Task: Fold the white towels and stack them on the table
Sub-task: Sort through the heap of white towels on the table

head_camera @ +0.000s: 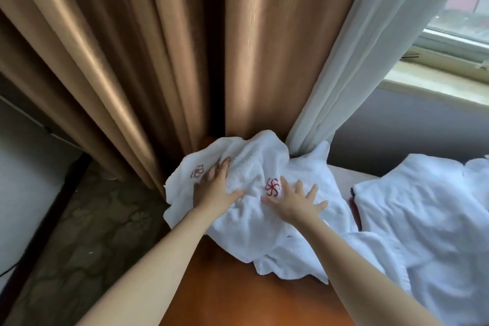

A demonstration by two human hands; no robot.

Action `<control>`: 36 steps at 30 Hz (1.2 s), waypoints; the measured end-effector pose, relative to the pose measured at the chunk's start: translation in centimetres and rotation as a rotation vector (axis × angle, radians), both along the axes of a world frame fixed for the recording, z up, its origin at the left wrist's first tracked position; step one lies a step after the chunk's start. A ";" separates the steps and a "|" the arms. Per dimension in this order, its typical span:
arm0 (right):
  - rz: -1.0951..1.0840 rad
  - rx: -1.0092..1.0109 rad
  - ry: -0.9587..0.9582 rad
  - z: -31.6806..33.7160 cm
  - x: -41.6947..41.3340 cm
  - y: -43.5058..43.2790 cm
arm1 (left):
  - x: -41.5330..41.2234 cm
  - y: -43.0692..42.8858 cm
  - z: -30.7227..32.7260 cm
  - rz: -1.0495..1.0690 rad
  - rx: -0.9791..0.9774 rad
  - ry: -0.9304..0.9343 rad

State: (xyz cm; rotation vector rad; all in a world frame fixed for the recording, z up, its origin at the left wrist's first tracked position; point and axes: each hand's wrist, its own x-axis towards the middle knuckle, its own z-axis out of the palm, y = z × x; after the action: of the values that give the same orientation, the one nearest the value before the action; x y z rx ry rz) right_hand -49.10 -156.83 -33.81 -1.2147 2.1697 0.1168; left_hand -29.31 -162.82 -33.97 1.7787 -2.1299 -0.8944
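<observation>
Fingers (312, 190) of both hands are spread flat on a rumpled towel (251, 219) — nothing is yet folded or stacked.

I see a rumpled, unfolded white towel (251, 219) at the far left of the orange-brown tabletop (238, 286), its left edge hanging over the side. A red emblem (272, 187) faces up mid-cloth, with a fainter emblem (197, 171) to its left. More white towels (428, 219) lie spread out to the right, touching it.

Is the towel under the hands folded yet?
Not folded: the towel lies rumpled, left hand and right hand flat on it.
</observation>
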 end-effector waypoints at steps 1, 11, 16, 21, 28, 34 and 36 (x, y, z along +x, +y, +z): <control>-0.035 0.041 -0.021 -0.4 -0.3 0.2 | -0.4 -0.1 -0.2 -0.001 0.015 -0.026; -0.114 -0.158 -0.376 -2.0 -0.1 -0.6 | -0.3 -0.7 -1.2 0.091 -0.049 0.064; -0.004 -0.257 -0.394 -1.9 -0.7 -0.6 | -0.5 -0.9 -0.8 0.146 -0.044 0.045; 0.055 -0.234 -0.346 -1.2 -2.7 1.2 | -2.7 0.3 0.4 0.230 -0.113 -0.086; -0.009 -0.451 -0.162 3.3 -8.0 6.0 | -8.2 3.6 3.3 0.012 -0.175 -0.073; -0.117 -0.517 -0.085 7.2 -13.6 11.9 | -15.5 8.0 6.4 -0.204 -0.119 0.058; -0.157 -0.541 -0.059 8.2 -15.6 13.8 | -17.9 9.6 7.3 -0.257 -0.128 0.086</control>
State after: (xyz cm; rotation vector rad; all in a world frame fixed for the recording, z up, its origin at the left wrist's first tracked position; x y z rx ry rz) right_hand -64.67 -143.06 -25.57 -1.2962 2.3091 -0.5993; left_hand -47.19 -153.25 -26.71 1.4033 -2.3367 -0.8533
